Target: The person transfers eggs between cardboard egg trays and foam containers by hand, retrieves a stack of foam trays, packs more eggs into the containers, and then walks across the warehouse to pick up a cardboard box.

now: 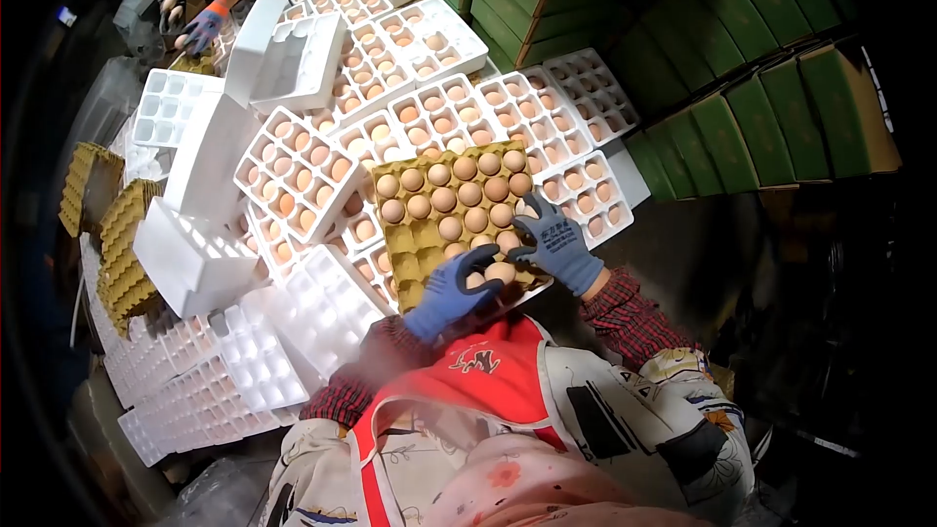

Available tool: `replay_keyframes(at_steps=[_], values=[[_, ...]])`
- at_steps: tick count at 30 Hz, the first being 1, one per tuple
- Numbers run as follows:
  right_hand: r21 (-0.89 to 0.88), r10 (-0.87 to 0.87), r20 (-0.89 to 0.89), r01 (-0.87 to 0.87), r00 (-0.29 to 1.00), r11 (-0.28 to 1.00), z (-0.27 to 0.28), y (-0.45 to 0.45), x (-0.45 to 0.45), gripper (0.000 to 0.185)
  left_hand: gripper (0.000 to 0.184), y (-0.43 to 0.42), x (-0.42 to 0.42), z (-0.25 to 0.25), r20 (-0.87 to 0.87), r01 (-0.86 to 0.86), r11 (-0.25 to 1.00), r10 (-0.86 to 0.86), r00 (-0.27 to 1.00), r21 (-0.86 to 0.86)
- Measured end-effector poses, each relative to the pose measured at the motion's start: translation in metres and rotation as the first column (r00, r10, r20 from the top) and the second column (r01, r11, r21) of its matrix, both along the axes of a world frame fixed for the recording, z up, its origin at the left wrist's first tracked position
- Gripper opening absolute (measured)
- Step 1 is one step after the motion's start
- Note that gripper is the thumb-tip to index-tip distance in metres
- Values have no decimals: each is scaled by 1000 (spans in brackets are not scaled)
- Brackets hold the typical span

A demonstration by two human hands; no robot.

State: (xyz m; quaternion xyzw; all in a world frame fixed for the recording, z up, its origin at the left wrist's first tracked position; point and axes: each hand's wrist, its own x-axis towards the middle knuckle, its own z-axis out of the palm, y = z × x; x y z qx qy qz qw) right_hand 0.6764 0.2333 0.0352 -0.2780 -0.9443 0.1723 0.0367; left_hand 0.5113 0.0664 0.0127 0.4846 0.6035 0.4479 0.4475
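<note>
A yellow-brown egg tray [415, 259] lies in front of my body, with brown eggs [443, 199] filling its far rows and several bare cups at its near left. My left hand [452, 293], in a blue glove with dark fingertips, curves over the near edge, its thumb and fingers around pale eggs [500, 273]. At the tray's right side, my right hand [561, 249], in a similar printed glove, has its fingers bent and its thumb apart around an egg [508, 241]. Its palm side is hidden.
White foam egg trays [444, 117] full of eggs spread beyond. Foam lids [190, 259] and bare foam trays [327, 307] crowd the left, beside stacked yellow trays [127, 254]. Green boxes [742, 137] stand at right. Another person's gloved hand [205, 24] is at far left.
</note>
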Motion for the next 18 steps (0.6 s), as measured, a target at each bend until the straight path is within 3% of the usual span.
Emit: replay_keyframes(at_steps=[1, 2, 4, 5, 6, 8, 9, 10, 11, 12, 13, 14, 16, 18], values=[[57, 16, 75, -20, 997, 998, -3, -10, -4, 54, 55, -9, -19, 15, 340, -10, 990, 58, 939, -141], [130, 42, 199, -69, 979, 989, -11, -16, -8, 56, 59, -18, -35, 25, 627, 29, 964, 150, 764, -265], [248, 64, 313, -147, 948, 958, -16, -24, -15, 55, 51, -28, -46, 19, 518, 2, 983, 96, 850, -186], [175, 54, 338, -119, 940, 977, -10, -23, -20, 53, 47, -25, -47, 16, 229, 41, 999, -34, 973, -29], [160, 80, 314, -136, 946, 978, 1, -20, -21, 46, 44, -21, -48, 13, -101, 123, 987, -113, 989, 108], [-237, 39, 188, 7, 981, 972, 12, 4, -24, 40, 36, -27, -24, 35, -632, 81, 997, -72, 771, -15], [-340, 210, -3, -198, 978, 919, 6, 32, -26, 41, 32, -29, -13, 17, -783, 74, 997, -60, 620, -19], [-609, 145, -54, -148, 988, 779, 14, 56, -37, 49, 31, -31, -2, -8, -897, 61, 998, -47, 440, -22], [-653, -3, -98, -62, 995, 754, 27, 73, -60, 50, 28, -31, 6, -23, -936, 37, 997, -81, 343, -72], [-698, -152, -147, 6, 978, 716, 40, 90, -83, 52, 28, -30, 11, -21, -937, 30, 997, -74, 342, -68], [-547, -153, -369, -81, 917, 833, 8, 127, -109, 51, 28, -26, 15, -15, -925, -17, 996, -79, 371, -92], [-292, -79, -419, -53, 904, 955, -11, 166, -139, 51, 28, -24, 18, -14, -913, -64, 991, -83, 399, -117], [137, -171, -154, 193, 973, 972, -12, 209, -199, 49, 31, -23, 21, -26, -935, -75, 995, -35, 354, -66], [354, -231, 31, 206, 972, 912, -35, 251, -248, 41, 36, -22, 17, -3, -833, -110, 993, 99, 544, 47]])
